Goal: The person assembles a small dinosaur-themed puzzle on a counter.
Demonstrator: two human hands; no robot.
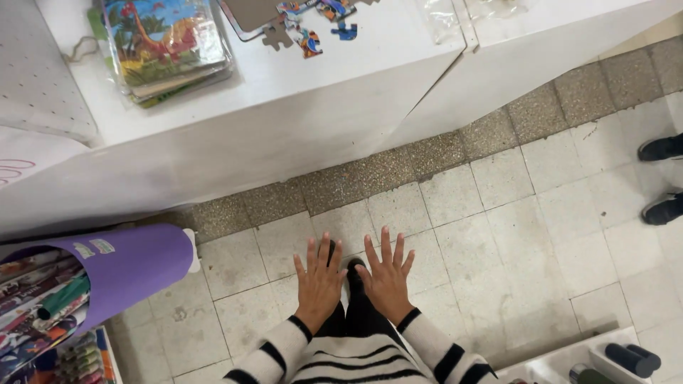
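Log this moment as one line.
left hand: open, flat, empty | right hand: open, flat, empty | below: tiled floor | ahead: white counter, puzzle stack

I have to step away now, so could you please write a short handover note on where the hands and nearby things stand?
Left hand: open, fingers spread, palm down, holding nothing.
Right hand: the same, beside it, apart.
Both hang over the pale tiled floor, above the person's dark shoes.
Stack of colourful dinosaur picture puzzles and loose jigsaw pieces lie untouched on the white counter.
Purple paper roll stands left.
Another person's black shoes are at right.
Nothing picked up yet.
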